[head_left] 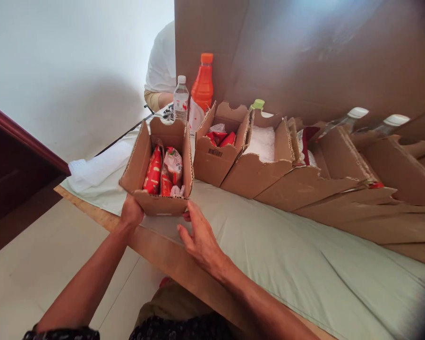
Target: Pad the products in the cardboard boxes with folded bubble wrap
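An open-topped cardboard box [165, 206] stands in front of me near the table's edge. Inside it lie a red snack packet [153, 172] and a red-and-white packet [173, 165], with some crinkled clear plastic. My left hand [131, 211] holds the box at its lower left front corner, its fingers hidden behind the cardboard. At the right front corner, the fingers of my right hand [200, 233] press against the box's side, with the thumb apart from the cardboard.
To the right runs a row of cardboard bins [217, 163] holding packets and bottles. Behind stand an orange bottle [202, 85] and a clear water bottle [181, 99]. A tall cardboard panel [286, 56] rises at the back. Someone's white sleeve [162, 61] shows beside it. White plastic [97, 167] lies left.
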The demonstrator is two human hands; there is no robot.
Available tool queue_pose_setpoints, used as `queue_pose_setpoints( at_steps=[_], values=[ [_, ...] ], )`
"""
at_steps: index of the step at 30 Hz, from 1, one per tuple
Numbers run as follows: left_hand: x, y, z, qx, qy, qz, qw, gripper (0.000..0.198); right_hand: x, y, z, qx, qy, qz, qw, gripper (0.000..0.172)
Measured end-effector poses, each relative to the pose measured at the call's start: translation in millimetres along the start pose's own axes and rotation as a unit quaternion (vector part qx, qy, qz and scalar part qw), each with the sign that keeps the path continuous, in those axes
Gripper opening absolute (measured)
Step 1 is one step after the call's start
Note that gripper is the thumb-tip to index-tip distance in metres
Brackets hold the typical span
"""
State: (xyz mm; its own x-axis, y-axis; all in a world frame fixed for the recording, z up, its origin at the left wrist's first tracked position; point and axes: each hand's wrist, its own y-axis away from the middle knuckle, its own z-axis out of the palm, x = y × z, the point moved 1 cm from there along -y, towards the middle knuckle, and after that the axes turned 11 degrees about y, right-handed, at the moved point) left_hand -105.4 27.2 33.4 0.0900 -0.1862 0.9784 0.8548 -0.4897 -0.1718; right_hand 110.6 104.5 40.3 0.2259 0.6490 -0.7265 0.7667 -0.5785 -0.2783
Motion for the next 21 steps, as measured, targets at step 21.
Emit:
queue_pose_setpoints(
  at_steps=[21],
  values=[
    [-30.3,-169.8,115.2,0.034,0.039,0.017,0.998,0.044,66.3,-94.0,36.8,0.069,-0.062,0.065,0.994,0.083]
  ],
)
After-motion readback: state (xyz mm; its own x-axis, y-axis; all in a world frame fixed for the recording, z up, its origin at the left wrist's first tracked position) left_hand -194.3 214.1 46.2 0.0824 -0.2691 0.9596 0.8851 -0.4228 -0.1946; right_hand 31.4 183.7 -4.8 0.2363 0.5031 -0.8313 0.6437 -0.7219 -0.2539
